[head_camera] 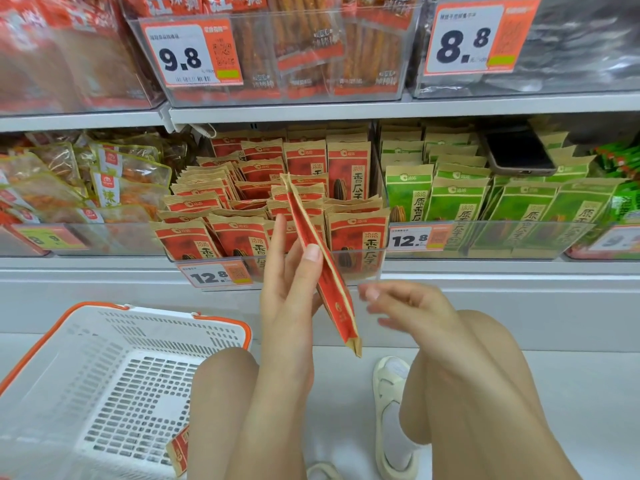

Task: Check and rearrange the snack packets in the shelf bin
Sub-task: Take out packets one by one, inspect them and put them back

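Left hand [289, 282] upright, fingers pinching red packet [325, 268] edge-on | right hand [405, 306] blurred, fingers loosely spread, empty

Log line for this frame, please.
left hand: holds red packet edge-on | right hand: open, empty | basket: one packet

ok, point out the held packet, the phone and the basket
packet [330, 292]: head view, red side panel below the thumb
phone [517, 152]: head view, middle of the dark screen
basket [221, 320]: head view, orange rim at the far edge
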`<state>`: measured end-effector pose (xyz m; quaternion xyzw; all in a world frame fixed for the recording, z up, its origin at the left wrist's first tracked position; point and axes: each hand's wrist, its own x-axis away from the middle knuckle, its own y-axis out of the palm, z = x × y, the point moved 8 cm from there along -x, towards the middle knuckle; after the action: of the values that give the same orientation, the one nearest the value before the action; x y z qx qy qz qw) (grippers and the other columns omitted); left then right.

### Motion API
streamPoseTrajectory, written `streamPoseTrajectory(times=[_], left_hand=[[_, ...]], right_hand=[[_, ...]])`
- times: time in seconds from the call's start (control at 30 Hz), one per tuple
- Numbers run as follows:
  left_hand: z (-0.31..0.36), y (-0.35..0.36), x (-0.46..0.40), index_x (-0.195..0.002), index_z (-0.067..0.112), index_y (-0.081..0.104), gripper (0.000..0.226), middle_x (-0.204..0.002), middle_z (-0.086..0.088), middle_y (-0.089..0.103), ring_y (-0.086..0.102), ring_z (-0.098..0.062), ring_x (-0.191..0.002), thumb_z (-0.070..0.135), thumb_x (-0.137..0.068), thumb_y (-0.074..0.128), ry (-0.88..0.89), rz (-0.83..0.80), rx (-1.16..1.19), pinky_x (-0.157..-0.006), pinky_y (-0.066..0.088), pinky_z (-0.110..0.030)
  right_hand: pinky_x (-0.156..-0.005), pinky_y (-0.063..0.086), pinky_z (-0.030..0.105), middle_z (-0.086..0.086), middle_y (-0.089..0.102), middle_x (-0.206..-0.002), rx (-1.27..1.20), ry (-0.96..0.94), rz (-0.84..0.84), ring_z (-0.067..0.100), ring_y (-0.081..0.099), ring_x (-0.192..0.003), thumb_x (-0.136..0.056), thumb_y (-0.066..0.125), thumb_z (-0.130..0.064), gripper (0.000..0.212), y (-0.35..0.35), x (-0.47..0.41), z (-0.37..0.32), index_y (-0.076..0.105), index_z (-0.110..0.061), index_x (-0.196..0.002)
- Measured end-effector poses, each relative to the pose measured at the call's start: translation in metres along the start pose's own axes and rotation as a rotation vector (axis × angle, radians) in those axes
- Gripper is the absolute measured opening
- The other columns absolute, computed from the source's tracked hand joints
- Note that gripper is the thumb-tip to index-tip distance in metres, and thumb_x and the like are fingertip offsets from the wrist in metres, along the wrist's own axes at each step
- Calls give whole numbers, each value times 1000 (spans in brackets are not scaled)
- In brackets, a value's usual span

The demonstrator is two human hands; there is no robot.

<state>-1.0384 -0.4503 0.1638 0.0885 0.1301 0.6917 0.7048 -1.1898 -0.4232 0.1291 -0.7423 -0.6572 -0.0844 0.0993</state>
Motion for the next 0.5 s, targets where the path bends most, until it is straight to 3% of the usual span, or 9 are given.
streamPoseTrajectory(times=[0.13,0.23,0.3,0.5], left_hand=[[-5,1,1,-136,45,51,65,-135,12,60,57,-4,-124,45,-74,72,32,-45,-135,-104,48,-41],[-2,9,5,-126,37,57,51,-127,16,65,59,1,-119,35,-77,73,79,-91,-147,-93,50,-22],[-2,15,8,-120,31,58,43,-118,21,68,62,5,-110,22,-79,69,87,-108,-125,-84,48,-11],[-8,13,9,-111,25,59,35,-109,20,69,63,4,-105,26,-78,70,37,-115,-98,-79,49,-12]], right_hand=[[-71,51,13,-13,74,-79,-53,-296,115,-2,67,-80,-77,63,-34,16,-6,2,-54,71,-24,-85],[-62,48,9,-11,72,-73,-80,-419,95,-3,66,-71,-84,67,-16,4,2,5,-86,71,-16,-84],[-63,49,10,-9,72,-73,-44,-446,104,0,67,-70,-82,70,-15,3,5,2,-94,71,-17,-81],[-68,51,15,2,74,-80,-24,-463,127,8,69,-74,-84,71,-14,3,4,-1,-93,73,-12,-84]])
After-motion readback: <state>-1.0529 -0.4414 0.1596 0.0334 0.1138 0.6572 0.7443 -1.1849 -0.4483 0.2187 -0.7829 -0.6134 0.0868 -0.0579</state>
